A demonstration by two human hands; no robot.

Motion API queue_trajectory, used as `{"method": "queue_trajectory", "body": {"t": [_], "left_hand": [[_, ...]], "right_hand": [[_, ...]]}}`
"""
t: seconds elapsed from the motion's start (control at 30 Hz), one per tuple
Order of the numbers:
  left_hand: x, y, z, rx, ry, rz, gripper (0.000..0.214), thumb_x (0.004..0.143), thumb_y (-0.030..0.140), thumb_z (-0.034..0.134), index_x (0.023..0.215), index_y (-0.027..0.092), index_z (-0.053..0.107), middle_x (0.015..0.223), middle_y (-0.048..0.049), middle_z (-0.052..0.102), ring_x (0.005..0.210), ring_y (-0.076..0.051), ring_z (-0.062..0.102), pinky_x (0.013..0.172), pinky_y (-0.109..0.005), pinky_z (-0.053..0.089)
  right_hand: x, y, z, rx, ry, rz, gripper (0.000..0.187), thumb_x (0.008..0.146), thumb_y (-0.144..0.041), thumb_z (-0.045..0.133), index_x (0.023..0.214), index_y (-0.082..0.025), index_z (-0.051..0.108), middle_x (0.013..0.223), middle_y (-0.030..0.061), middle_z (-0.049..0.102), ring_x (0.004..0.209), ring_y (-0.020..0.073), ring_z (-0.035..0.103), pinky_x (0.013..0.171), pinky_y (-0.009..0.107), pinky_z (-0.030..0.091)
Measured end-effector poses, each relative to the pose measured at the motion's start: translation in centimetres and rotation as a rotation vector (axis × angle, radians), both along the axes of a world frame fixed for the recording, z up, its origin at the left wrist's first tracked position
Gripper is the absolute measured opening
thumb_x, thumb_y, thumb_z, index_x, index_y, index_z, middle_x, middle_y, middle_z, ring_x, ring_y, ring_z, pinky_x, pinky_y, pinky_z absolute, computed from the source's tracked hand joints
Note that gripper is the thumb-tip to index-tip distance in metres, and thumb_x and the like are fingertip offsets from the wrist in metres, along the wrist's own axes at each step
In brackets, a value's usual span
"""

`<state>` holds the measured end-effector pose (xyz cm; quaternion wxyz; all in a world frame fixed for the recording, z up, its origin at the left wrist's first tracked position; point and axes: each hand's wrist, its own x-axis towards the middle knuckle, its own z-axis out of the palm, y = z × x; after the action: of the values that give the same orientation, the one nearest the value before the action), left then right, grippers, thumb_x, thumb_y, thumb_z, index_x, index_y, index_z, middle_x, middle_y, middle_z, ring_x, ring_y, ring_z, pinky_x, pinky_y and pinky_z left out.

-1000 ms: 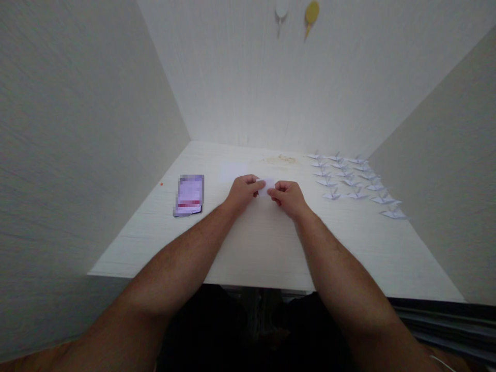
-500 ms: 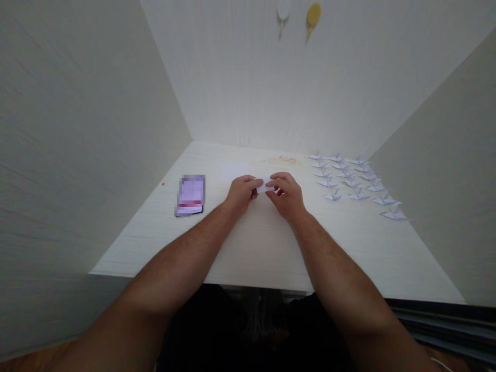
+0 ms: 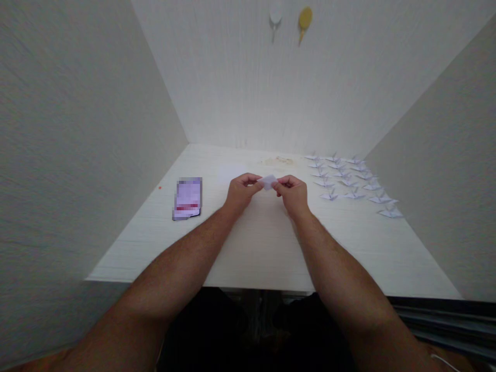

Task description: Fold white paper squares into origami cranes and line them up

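Observation:
Between my two hands, above the middle of the white table (image 3: 263, 248), is a small folded piece of white paper (image 3: 268, 182), turned so that it looks diamond-shaped. My left hand (image 3: 243, 192) pinches its left corner between thumb and fingers. The right corner is pinched by my right hand (image 3: 293, 194) in the same way. Behind my left hand lies a flat sheet of white paper (image 3: 228, 171), faint against the tabletop. To the right, several folded white paper cranes (image 3: 347, 182) stand in rows.
A phone (image 3: 188, 199) with a blurred-out purple screen lies left of my left arm. Wall panels enclose the table at the left, back and right. On the back wall hang a white hook (image 3: 275, 15) and a yellow hook (image 3: 305, 19). Brownish marks (image 3: 284, 160) spot the table's rear.
The folded paper has turned from a strip-like shape to a diamond. My right hand has shifted its fingers from over the paper to a pinch at its right corner. The view has shifted slightly.

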<state>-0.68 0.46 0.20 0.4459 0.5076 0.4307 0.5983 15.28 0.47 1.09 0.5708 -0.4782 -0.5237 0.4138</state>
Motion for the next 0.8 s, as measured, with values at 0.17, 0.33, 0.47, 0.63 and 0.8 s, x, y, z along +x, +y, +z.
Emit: {"method": "queue_trajectory", "body": {"t": [0.17,0.33,0.47,0.63,0.8], "left_hand": [[0.1,-0.3,0.1,0.024,0.051,0.012,0.021,0.070,0.037,0.078,0.074,0.018,0.072,0.067,0.0009,0.066,0.061,-0.010,0.053,0.063,-0.025,0.041],[0.3,-0.6,0.8,0.003,0.097,0.057,0.019,0.070,0.036,0.075,0.070,0.017,0.070,0.062,0.0017,0.063,0.058,-0.010,0.051,0.058,-0.025,0.040],[0.4,-0.9,1.2,-0.026,0.188,0.092,0.018,0.071,0.034,0.074,0.067,0.017,0.069,0.059,0.0017,0.062,0.056,-0.010,0.051,0.057,-0.025,0.040],[0.6,-1.2,1.1,-0.036,0.238,0.051,0.019,0.071,0.035,0.076,0.069,0.017,0.070,0.062,0.0004,0.065,0.058,-0.011,0.054,0.056,-0.024,0.040],[0.6,-1.1,1.0,-0.036,0.235,0.064,0.024,0.069,0.039,0.079,0.068,0.017,0.070,0.062,-0.0001,0.066,0.057,-0.011,0.054,0.055,-0.024,0.041]], "right_hand": [[0.0,0.1,-0.3,-0.035,0.048,0.075,0.024,0.063,-0.038,0.077,0.068,-0.019,0.062,0.055,-0.0039,0.058,0.050,0.0097,0.047,0.050,0.024,0.036],[-0.1,0.0,-0.4,-0.081,0.019,0.138,0.023,0.063,-0.035,0.075,0.067,-0.020,0.059,0.051,-0.0052,0.055,0.047,0.0091,0.045,0.048,0.024,0.033],[-0.4,-0.4,0.0,-0.033,-0.017,0.146,0.023,0.063,-0.035,0.075,0.066,-0.019,0.059,0.055,-0.0047,0.056,0.050,0.0089,0.046,0.050,0.024,0.035],[-0.5,-0.6,0.1,0.009,-0.027,0.099,0.028,0.065,-0.041,0.077,0.065,-0.018,0.062,0.059,-0.0026,0.059,0.054,0.0098,0.048,0.052,0.025,0.038],[-0.6,-0.8,0.3,0.032,-0.063,0.076,0.025,0.066,-0.040,0.076,0.066,-0.017,0.067,0.061,-0.0002,0.064,0.056,0.0115,0.052,0.054,0.026,0.040]]}}
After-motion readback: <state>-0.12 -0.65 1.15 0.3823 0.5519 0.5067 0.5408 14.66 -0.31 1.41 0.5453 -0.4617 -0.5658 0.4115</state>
